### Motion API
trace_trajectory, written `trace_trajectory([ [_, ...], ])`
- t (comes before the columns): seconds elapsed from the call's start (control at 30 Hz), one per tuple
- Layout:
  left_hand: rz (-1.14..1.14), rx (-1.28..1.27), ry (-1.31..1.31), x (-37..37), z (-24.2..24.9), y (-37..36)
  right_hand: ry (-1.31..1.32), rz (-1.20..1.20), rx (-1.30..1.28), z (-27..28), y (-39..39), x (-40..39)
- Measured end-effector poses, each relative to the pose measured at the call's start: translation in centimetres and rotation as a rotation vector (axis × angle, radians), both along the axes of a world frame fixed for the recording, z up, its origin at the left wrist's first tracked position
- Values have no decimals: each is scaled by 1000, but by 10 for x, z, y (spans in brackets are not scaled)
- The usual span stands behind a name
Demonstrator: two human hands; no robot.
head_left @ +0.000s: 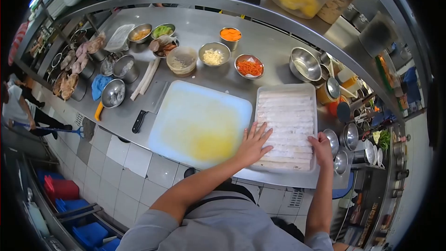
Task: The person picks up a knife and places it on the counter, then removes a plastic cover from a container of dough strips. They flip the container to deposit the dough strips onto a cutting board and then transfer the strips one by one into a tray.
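Here's the left hand (pixel 254 143), fingers spread wide, lying over the near-left edge of the white tray (pixel 315 111); the right hand (pixel 321 148) is curled onto the rim opposite. Between and beyond them, the tray holds pale, long pieces (pixel 284 107) packed side by side in rows. Just left of the left hand, there's the cutting board (pixel 200 116), stained yellow nearest that hand, and past it the black-handled knife (pixel 138 122). Just right of the right hand, metal bowls (pixel 341 162) cluster. Farther ahead of the left hand, a bowl of orange shreds (pixel 250 67), then a bowl of pale chopped bits (pixel 214 56).
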State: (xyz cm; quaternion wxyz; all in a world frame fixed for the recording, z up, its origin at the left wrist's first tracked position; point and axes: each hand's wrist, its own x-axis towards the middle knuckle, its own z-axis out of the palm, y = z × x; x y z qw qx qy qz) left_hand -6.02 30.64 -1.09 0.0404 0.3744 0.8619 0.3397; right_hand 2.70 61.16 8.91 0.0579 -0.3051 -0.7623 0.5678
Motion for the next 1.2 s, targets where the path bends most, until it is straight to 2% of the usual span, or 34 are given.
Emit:
trace_trajectory([
  [0.1, 47, 86, -109, -5, -12, -4, -18, 103, 123, 27, -28, -16],
  [0.17, 87, 122, -146, -7, -18, -5, -60, 110, 321, 43, -60, -26],
  [0.3, 150, 202, -337, -11, -4, -14, -21, 206, 408, 47, -100, -43],
  [0.37, 183, 205, -364, -10, -5, -18, -17, 218, 542, 49, -113, -49],
  [0.6, 242, 303, -436, -13, -8, -21, -9, 145, 592, 72, -167, -55],
  [0.63, 227, 299, -438, -13, -6, -25, -29, 153, 662, 82, -181, -58],
  [0.73, 253, 395, -460, -14, -8, -33, -55, 158, 757, 107, -219, -70],
  [0.8, 266, 571, -469, -20, -19, -36, -118, 234, 859, 120, -241, -79],
  [0.93, 238, 778, -535, -30, -23, -48, -133, 294, 1004, 122, -284, -102],
  [1.0, 215, 918, -713, -39, -20, -63, -206, 337, 1033, 132, -315, -115],
  [1.03, 204, 922, -711, -49, -22, -71, -256, 392, 1075, 133, -330, -123],
  [1.1, 115, 1059, -977, -70, -19, -77, -324, 480, 1114, 137, -350, -133],
  [1.17, 90, 1227, -1303, -85, 32, -102, -319, 539, 1126, 133, -365, -138],
  [1.2, 58, 1227, -1313, -88, 43, -112, -296, 566, 1146, 130, -372, -141],
])
